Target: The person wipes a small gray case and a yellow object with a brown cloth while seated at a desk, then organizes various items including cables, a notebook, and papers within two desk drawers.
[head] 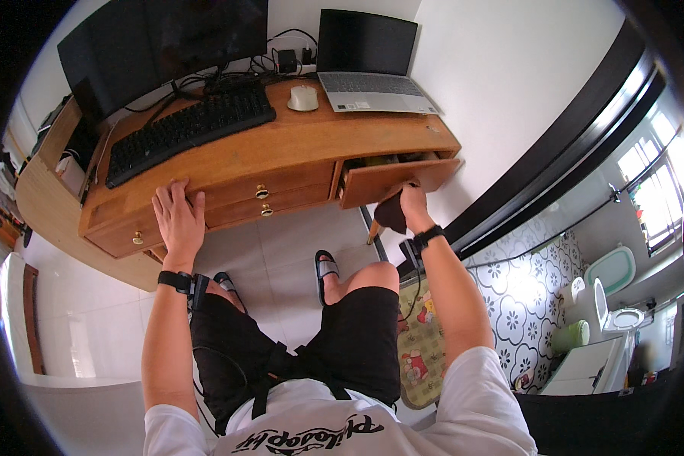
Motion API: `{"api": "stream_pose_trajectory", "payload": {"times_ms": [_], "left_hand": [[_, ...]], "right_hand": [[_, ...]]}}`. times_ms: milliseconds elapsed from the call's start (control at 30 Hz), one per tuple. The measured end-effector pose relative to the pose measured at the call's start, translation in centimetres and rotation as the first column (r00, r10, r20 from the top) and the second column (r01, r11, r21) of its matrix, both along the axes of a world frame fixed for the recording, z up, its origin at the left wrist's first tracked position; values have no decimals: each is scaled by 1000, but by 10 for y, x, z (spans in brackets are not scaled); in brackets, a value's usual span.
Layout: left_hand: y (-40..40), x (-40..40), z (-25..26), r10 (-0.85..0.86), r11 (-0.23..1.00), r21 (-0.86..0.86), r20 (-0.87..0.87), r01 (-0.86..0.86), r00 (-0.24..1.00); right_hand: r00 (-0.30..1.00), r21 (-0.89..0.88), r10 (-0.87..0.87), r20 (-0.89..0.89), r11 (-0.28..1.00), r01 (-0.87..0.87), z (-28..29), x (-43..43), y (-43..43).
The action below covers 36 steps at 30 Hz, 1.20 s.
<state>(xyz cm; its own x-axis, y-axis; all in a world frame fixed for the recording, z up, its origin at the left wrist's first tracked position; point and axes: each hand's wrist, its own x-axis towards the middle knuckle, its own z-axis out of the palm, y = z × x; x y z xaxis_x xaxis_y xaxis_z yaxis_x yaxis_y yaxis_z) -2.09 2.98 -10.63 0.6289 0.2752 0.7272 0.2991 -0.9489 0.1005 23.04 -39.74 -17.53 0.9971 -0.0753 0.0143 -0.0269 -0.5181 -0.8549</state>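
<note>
My right hand (414,206) holds a dark brown cloth (390,214) at the front of the right drawer (370,185) of a wooden desk (262,139). That drawer is partly pulled out, and its contents are mostly hidden. The fingertips are at its knob, which is hard to make out. My left hand (178,219) rests on the desk's front edge with its fingers spread, holding nothing. Beside it are drawers with brass-coloured knobs (262,191), all pushed in.
On the desk stand a black keyboard (194,131), a pale mouse (302,98), an open laptop (376,94), a monitor (165,45) and tangled cables. A white wall (484,68) and black door frame (558,154) border the right side. A patterned mat (419,359) lies by my right leg.
</note>
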Motion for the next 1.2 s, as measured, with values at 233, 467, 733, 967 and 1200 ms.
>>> {"api": "stream_pose_trajectory", "payload": {"times_ms": [233, 467, 733, 967, 1200], "left_hand": [[2, 5, 5, 79, 993, -88, -23, -81, 997], [-31, 30, 15, 20, 990, -141, 236, 14, 972], [-148, 33, 28, -560, 629, -565, 146, 533, 816], [-216, 39, 20, -858, 314, -781, 9, 539, 513], [-252, 51, 34, -932, 333, -818, -209, 469, 296]], "right_hand": [[977, 58, -20, -214, 998, 33, 23, -69, -41], [997, 159, -15, -69, 987, 26, -11, -88, -75], [984, 276, 35, -174, 961, 15, -21, -110, -107], [969, 352, 74, -234, 936, 14, 8, -150, -113], [980, 193, 121, -161, 977, -89, 42, -180, -111]]}}
